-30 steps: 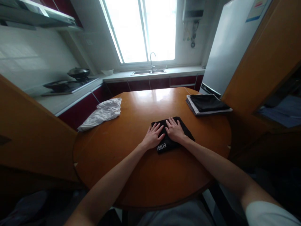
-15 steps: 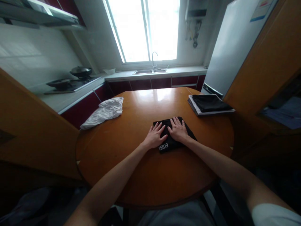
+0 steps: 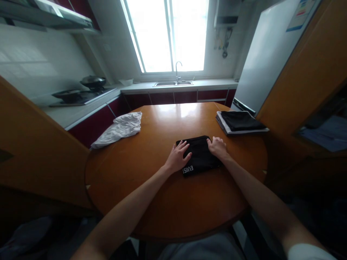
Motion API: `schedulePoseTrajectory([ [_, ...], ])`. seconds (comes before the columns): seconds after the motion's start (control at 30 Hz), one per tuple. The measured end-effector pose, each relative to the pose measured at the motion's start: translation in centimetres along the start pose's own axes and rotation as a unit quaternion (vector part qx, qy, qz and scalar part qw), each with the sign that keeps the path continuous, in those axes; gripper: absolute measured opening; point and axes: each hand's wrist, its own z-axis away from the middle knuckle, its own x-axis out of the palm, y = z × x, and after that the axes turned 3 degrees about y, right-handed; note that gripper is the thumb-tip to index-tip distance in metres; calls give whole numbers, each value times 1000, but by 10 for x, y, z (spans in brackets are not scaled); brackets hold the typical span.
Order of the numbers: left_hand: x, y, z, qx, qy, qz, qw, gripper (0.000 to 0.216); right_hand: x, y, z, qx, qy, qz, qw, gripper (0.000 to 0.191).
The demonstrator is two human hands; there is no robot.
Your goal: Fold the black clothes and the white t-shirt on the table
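Observation:
A folded black garment (image 3: 200, 157) with white lettering lies on the round wooden table (image 3: 162, 195). My left hand (image 3: 178, 157) rests flat on its left side with the fingers spread. My right hand (image 3: 217, 147) sits at the garment's right edge, fingers curled down over that edge.
A crumpled white cloth (image 3: 119, 129) lies at the table's far left. A stack of folded clothes, black on top (image 3: 240, 121), sits at the far right. Beyond are a counter with a sink (image 3: 173, 83), a stove with pans (image 3: 81, 94), and a fridge (image 3: 265, 54) on the right.
My right hand slid from the middle of the black garment to its right edge and curled its fingers there. My left hand stayed in place.

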Motion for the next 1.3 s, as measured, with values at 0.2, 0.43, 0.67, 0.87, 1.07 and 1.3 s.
schedulePoseTrajectory([
  [0.2, 0, 27, 18, 138, -94, -9, 986, 59, -18, 4, -5, 10, -43, -8, 999, 45],
  [0.43, 4, 24, 20, 165, -144, -30, 975, 60, -24, 11, -11, 23, -82, -103, 991, 35],
  [0.67, 2, 25, 20, 161, -150, -35, 975, 61, -21, 6, -10, 82, -148, -315, 934, 22],
  [0.87, -1, 25, 19, 154, -150, -22, 976, 56, -30, 10, -10, 72, -213, -381, 897, 11],
  [1.07, -5, 29, 17, 124, -143, 26, 982, 53, -32, 14, -11, 52, -266, -513, 815, 32],
  [1.3, -1, 24, 10, 98, 47, 151, 983, 46, -84, 9, -11, 97, -198, -555, 802, 23],
])
